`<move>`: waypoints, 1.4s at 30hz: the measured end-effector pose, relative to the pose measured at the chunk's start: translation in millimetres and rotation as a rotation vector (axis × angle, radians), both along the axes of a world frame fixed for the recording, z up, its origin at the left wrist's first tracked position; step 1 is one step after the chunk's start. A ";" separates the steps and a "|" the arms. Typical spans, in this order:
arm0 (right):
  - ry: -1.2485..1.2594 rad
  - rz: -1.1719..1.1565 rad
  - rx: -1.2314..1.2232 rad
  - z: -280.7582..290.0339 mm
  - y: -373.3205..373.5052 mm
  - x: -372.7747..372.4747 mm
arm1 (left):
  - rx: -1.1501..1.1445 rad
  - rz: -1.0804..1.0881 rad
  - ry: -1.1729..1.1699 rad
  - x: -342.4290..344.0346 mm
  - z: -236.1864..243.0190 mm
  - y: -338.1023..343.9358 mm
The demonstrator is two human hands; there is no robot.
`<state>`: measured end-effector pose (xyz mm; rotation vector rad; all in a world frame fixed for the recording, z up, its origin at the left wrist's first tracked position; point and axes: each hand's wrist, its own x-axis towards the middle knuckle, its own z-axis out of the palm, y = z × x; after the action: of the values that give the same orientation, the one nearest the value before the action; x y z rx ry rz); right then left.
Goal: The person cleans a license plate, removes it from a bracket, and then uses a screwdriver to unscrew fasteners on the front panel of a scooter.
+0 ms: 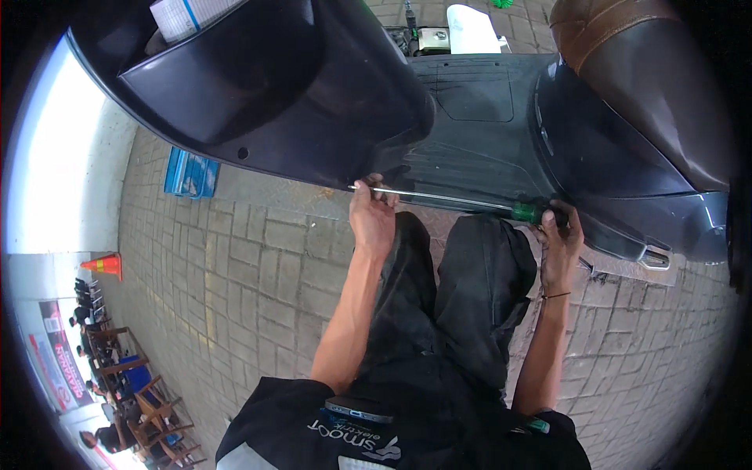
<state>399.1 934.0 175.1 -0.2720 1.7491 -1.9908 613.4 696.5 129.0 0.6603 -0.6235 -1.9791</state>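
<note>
A long screwdriver (442, 197) with a green and black handle lies almost level between my hands, close to the side of a dark scooter. My right hand (562, 235) is closed round its handle. At the other end, the fingers of my left hand (371, 213) pinch the shaft near the tip, beside the lower edge of the scooter's front panel (305, 86). Behind the shaft spreads the scooter's ridged black footboard (470, 157). A round hole (243, 153) shows in the front panel, left of my left hand.
A brown seat (642, 86) tops the scooter's rear at the right. On the brick paving (266, 266) stand a blue crate (191, 174) and, farther left, an orange cone (103, 265). Several people sit on wooden chairs (160, 407) at the lower left.
</note>
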 end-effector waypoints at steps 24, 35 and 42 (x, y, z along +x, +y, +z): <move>-0.013 0.002 -0.046 2.8 -16.7 5.9 | -0.123 0.038 -0.038 3.0 -0.6 -12.7; 0.021 0.146 0.556 30.8 -12.0 -20.2 | -0.067 0.082 -0.081 1.6 2.6 -12.2; -0.083 0.830 0.492 55.6 -29.8 -79.9 | -0.034 0.149 -0.077 -3.0 1.8 -15.6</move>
<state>319.2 904.2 230.8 -0.6100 1.6282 -0.9504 610.3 680.8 130.8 0.7441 -0.6342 -1.8086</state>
